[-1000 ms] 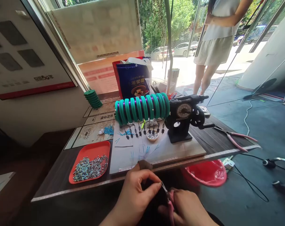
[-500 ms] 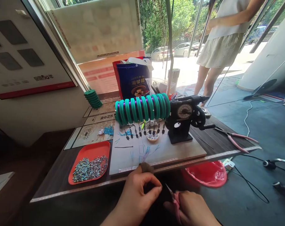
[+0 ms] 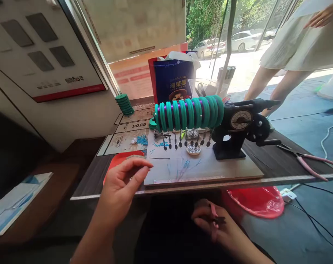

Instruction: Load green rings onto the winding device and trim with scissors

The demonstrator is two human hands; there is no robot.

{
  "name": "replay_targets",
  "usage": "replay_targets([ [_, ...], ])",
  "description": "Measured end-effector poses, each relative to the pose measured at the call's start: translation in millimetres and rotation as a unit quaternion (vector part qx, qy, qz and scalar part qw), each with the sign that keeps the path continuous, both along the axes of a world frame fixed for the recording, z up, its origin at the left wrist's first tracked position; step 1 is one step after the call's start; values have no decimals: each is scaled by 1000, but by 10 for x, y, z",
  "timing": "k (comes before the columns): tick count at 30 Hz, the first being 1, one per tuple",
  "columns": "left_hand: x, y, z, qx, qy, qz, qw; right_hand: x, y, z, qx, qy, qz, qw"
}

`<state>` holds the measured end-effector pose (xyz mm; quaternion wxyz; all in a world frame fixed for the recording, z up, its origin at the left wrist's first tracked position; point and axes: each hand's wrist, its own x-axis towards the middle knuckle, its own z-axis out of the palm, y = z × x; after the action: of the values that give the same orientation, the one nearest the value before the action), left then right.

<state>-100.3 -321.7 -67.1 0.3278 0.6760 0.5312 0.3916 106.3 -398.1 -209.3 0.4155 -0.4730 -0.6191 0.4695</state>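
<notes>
My left hand [image 3: 122, 187] is raised in front of the red tray [image 3: 114, 160], partly hiding it. Its thumb and forefinger are pinched together; whatever sits at the tips is too small to make out. Low at the right, my right hand [image 3: 224, 229] is closed around small pink-handled pliers [image 3: 214, 216], whose dark metal end lies against the palm. Beyond both hands, a row of teal foam spools [image 3: 184, 114] sits on the shaft of a black hand-cranked winder [image 3: 235, 128]. Small dark weight-like pieces [image 3: 187, 143] hang below the spools.
On the pale board [image 3: 224, 172] stand a white dish of small silvery pieces [image 3: 193, 149] and blue snippets [image 3: 185, 165]. Long pink-handled pliers [image 3: 306, 161] lie at the right edge. A red bin [image 3: 254, 201] is below. A person [image 3: 295, 47] stands behind, near a blue bag [image 3: 174, 79].
My left hand has moved left and up, from the board's front edge to the tray. The right hand has drawn away from it, the pliers turned back in the palm. The view has shifted.
</notes>
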Motion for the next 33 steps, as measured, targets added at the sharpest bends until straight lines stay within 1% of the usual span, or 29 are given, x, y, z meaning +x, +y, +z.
replay_targets([
  [1,-69,-33,4,3,46,7,999,-64,20,-54,-10,10,-2,1000],
  [2,-128,-73,-14,-7,102,-1,995,-121,41,-104,-26,16,-2,1000],
  [3,-174,-120,-55,-27,162,-16,986,-172,64,-148,-44,19,-3,999],
  [4,-205,-170,-117,-60,225,-38,972,-217,87,-183,-62,20,-3,998],
  [5,-223,-220,-200,-97,283,-56,953,-257,109,-208,-75,20,-1,997],
  [6,-229,-266,-298,-131,334,-60,932,-291,128,-226,-82,19,2,996],
  [7,-226,-305,-408,-161,363,-63,916,-317,144,-237,-84,19,2,996],
  [8,-217,-335,-524,-186,370,-62,908,-336,154,-244,-83,19,3,996],
  [9,-204,-354,-640,-204,358,-53,910,-347,159,-247,-82,20,4,996],
  [10,-189,-365,-751,-212,321,-37,922,-351,159,-249,-82,21,4,996],
  [11,-170,-368,-854,-228,256,-26,939,-347,154,-251,-82,21,3,996],
  [12,-148,-368,-944,-258,171,-23,950,-337,145,-252,-82,22,3,996],
  [13,-121,-368,-1020,-293,78,-26,953,-322,132,-255,-81,23,4,996],
  [14,-88,-372,-1081,-317,17,-32,948,-301,118,-258,-80,24,5,996],
  [16,-8,-402,-1158,-362,-70,-41,929,-247,81,-269,-84,32,0,996],
  [19,134,-494,-1191,-424,-176,-46,887,-153,8,-287,-92,81,-9,992],
  [21,228,-556,-1190,-451,-239,-46,858,-107,-48,-281,-83,118,-5,989],
  [25,385,-609,-1211,-475,-317,-47,820,-101,-123,-188,-69,138,-5,988],
  [27,412,-606,-1217,-484,-348,-41,802,-110,-129,-115,-75,132,-15,988],
  [28,401,-603,-1202,-487,-351,-40,799,-105,-128,-77,-78,124,-22,989],
  [29,373,-602,-1166,-488,-330,-49,806,-90,-125,-41,-76,112,-30,990],
  [30,330,-603,-1104,-486,-280,-66,825,-66,-123,-4,-72,98,-38,992],
  [31,278,-608,-1015,-469,-214,-92,852,-33,-121,34,-64,81,-45,994],
  [32,225,-615,-902,-444,-118,-134,878,4,-120,74,-54,63,-48,995],
  [33,181,-623,-772,-394,-27,-164,904,42,-118,117,-43,44,-49,997],
])
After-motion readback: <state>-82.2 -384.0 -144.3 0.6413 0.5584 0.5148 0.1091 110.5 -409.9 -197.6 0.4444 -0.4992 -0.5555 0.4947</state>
